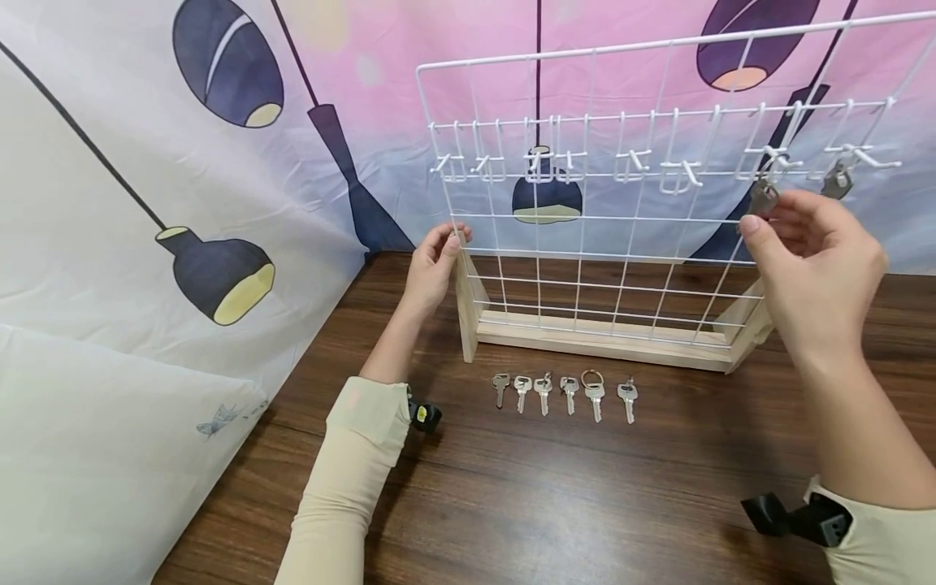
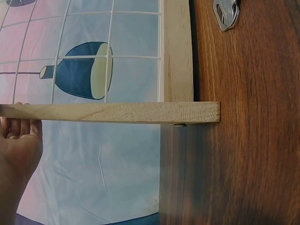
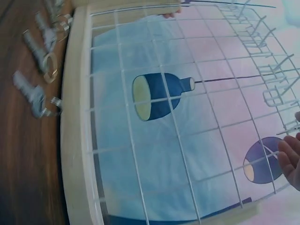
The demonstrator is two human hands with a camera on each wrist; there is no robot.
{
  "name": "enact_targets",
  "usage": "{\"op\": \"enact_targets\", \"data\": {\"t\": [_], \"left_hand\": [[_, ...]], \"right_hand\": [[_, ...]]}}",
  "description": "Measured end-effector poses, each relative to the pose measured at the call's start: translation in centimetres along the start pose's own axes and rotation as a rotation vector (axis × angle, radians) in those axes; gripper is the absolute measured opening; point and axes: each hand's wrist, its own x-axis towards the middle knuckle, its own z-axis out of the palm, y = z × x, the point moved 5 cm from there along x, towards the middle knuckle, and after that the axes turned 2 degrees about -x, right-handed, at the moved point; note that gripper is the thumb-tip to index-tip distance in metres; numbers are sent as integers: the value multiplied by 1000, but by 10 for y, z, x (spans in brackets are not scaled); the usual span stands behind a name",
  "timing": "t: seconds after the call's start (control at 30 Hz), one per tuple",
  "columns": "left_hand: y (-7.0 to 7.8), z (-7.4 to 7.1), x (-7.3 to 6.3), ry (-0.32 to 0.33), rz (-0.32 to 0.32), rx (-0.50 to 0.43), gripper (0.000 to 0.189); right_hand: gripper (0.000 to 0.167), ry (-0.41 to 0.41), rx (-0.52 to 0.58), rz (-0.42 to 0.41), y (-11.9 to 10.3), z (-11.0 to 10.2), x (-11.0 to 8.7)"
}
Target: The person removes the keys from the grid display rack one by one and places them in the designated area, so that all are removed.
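A white wire grid rack (image 1: 621,218) stands upright in a wooden frame. My left hand (image 1: 431,272) holds the top of its left wooden side post (image 1: 466,309), fingers wrapped behind it in the left wrist view. At the right, my right hand (image 1: 826,268) pinches a key (image 1: 764,197) between thumb and fingers, just below a white hook (image 1: 771,154). Whether the key's ring is around that hook I cannot tell. Another key (image 1: 837,180) hangs from the rightmost hook (image 1: 863,154). In the right wrist view, the right fingers (image 3: 288,157) are partly cut off.
Several loose keys lie in a row on the brown wooden table (image 1: 512,487), before the rack's wooden base (image 1: 607,341). One key (image 1: 595,400) has a large gold ring. More white hooks (image 1: 632,158) line the grid's upper part. A patterned cloth (image 1: 351,65) hangs behind.
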Motion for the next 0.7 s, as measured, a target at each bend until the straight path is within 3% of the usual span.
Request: {"op": "enact_targets", "data": {"t": [0.2, 0.47, 0.7], "left_hand": [[1, 0, -1, -2, 3, 7, 25], [2, 2, 1, -9, 9, 12, 25], [0, 0, 0, 7, -1, 8, 26]], "right_hand": [[9, 83, 104, 37, 0, 2, 5], [8, 148, 269, 58, 0, -3, 7], [6, 188, 281, 27, -5, -6, 5]]}}
